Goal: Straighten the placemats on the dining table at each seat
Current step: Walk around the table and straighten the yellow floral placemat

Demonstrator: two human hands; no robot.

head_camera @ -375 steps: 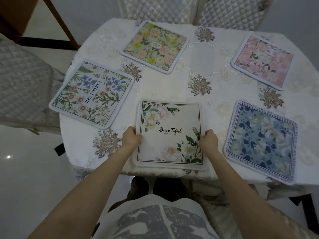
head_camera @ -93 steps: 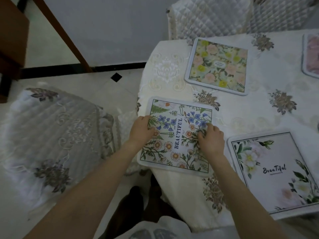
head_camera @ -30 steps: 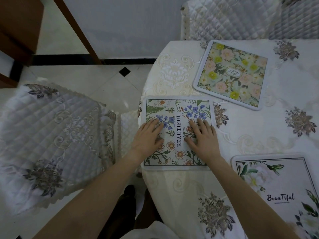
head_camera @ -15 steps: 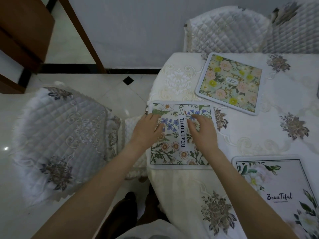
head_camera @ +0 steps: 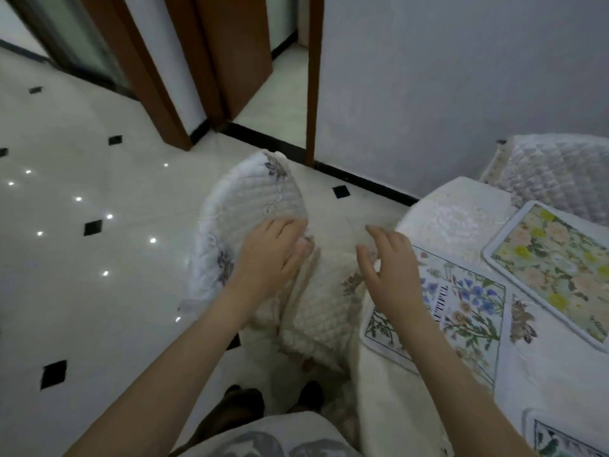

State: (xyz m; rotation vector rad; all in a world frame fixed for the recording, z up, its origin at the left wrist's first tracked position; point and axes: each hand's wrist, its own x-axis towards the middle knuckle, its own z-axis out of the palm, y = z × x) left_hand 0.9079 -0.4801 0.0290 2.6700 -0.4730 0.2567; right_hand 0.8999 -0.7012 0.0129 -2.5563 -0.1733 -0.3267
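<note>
The blue-flower placemat (head_camera: 468,311) printed BEAUTIFUL lies at the table's left edge, its sides roughly parallel to that edge. My right hand (head_camera: 389,268) hovers over its near-left corner, fingers spread, holding nothing. My left hand (head_camera: 270,255) is off the table and rests flat against the quilted back of the chair (head_camera: 250,199) at this seat. The yellow-flower placemat (head_camera: 553,265) lies farther right. A corner of the white placemat (head_camera: 560,440) shows at the bottom right.
The table (head_camera: 454,219) carries a cream embroidered cloth that hangs over its edge. A second quilted chair (head_camera: 560,166) stands at the far right against the grey wall. Brown door frames (head_camera: 230,61) and glossy white tiled floor fill the left.
Both hands have lifted off the blue-flower placemat and moved left; the left one now lies on the chair back. My view has swung left toward the floor and doorway.
</note>
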